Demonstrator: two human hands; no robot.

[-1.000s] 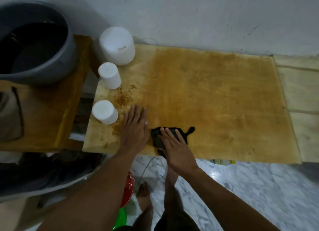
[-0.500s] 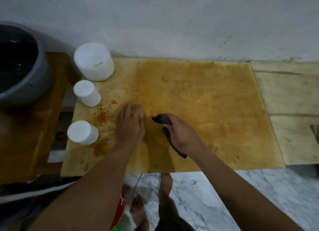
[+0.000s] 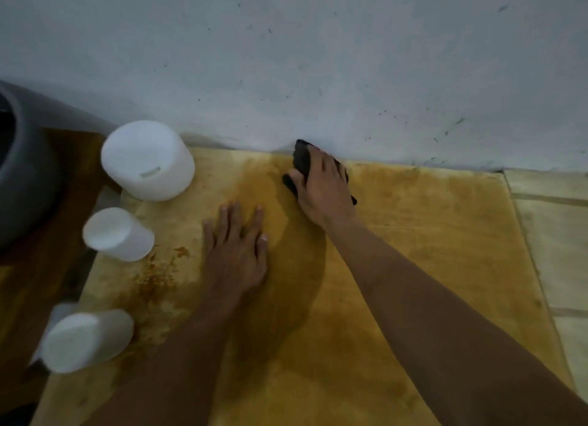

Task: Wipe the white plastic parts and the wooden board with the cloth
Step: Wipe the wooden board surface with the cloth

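My right hand (image 3: 321,187), grip pinching the dark crumpled cloth (image 3: 301,160), wipes the yellow wooden board (image 3: 413,250) at its wall edge, left hand (image 3: 235,250) spread flat mid-board; next, sweep toward me.

Right hand (image 3: 321,187) had the dark cloth (image 3: 301,158) pressed on the wooden board (image 3: 429,250) right by the wall (image 3: 318,60), left hand (image 3: 237,250) flat, three white plastic parts (image 3: 148,160) along the left edge.

3 plastic parts (image 3: 118,234) line the board's (image 3: 413,266) left edge, apparently upright.
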